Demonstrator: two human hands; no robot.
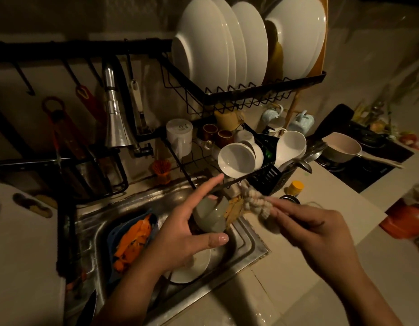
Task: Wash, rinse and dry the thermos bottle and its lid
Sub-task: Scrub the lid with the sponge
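I am holding the pale green lid (209, 216) over the sink (247, 243) in my left hand (180, 234), thumb curled under its near side and my other fingers (205, 188) reaching long over its far side, so it is sitting cupped against my palm. Its long axis is running roughly from my thumb up toward the rack (260, 171), tipped to the right. My right hand (314, 231) is pinching a knotted cloth (253, 203), blurred, whose far end is lying just beside the lid's right edge. I am judging the cloth must travel left onto the lid. I cannot make out the bottle itself anywhere.
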